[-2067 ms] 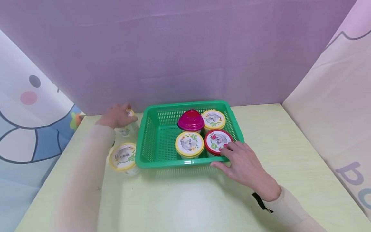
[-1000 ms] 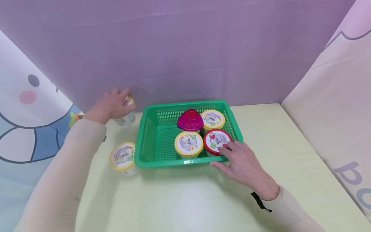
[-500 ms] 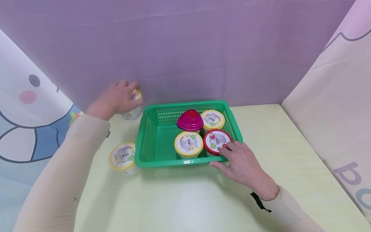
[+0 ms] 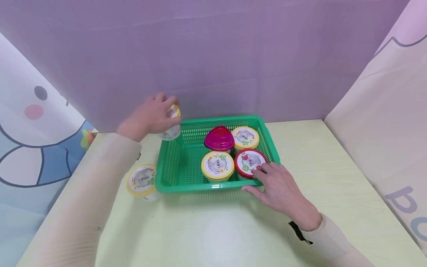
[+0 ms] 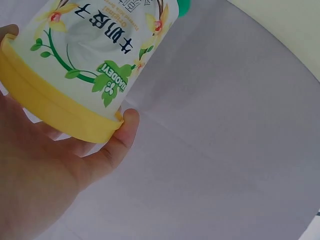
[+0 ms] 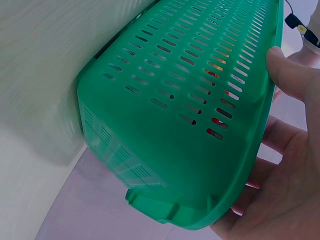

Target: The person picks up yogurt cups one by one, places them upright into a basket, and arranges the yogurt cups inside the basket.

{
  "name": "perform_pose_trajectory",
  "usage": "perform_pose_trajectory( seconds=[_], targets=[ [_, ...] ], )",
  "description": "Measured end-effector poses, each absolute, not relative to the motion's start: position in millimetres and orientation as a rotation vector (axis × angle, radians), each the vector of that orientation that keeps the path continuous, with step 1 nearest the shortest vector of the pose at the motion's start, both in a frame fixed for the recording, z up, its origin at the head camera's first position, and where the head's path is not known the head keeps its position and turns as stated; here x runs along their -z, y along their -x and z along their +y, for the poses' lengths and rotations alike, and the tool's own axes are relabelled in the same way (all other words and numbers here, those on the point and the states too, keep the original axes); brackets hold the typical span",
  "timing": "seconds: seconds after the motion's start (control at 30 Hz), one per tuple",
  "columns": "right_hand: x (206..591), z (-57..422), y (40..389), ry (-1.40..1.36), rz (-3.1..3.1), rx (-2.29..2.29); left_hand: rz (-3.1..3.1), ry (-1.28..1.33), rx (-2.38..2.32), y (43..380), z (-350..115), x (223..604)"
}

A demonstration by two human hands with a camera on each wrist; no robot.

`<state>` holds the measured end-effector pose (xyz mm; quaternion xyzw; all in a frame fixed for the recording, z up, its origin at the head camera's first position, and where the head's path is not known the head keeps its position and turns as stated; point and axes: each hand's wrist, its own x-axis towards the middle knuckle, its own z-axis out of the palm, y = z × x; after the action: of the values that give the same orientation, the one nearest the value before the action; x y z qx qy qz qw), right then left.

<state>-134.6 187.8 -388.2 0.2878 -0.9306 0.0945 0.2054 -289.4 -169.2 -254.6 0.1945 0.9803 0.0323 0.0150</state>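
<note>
My left hand (image 4: 151,115) grips a yellow-lidded pudding cup (image 5: 95,65) by its lid, thumb on one side and fingers round the other. In the head view the cup hangs at the back left corner of the green plastic basket (image 4: 186,190), overlapping its rim. My right hand (image 4: 280,189) holds the basket's front right rim, thumb outside and fingers over the edge beside a red-lidded cup (image 4: 251,162). Also in the basket are two yellow-lidded cups, a front one (image 4: 218,165) and a back one (image 4: 245,137), and a magenta-lidded container (image 4: 219,138).
Another yellow-lidded cup (image 4: 142,180) stands on the pale table (image 4: 213,233) against the basket's left side. Bare basket floor (image 4: 191,163) shows in its left half. A purple cloth wall (image 4: 213,59) rises behind, with printed cloth panels at both sides.
My left hand has lifted the pudding cup from the table at the back left and carried it right to the basket's corner. My right hand has stayed on the rim.
</note>
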Motion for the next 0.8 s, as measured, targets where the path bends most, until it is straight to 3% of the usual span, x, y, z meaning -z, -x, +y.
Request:
perform_pose_trajectory(
  seconds=[0.8],
  targets=[
    [387.7,187.6,133.4,-0.797,-2.599,-0.260,3.018,-0.700,-0.122,295.3,-131.9,288.8]
  ],
)
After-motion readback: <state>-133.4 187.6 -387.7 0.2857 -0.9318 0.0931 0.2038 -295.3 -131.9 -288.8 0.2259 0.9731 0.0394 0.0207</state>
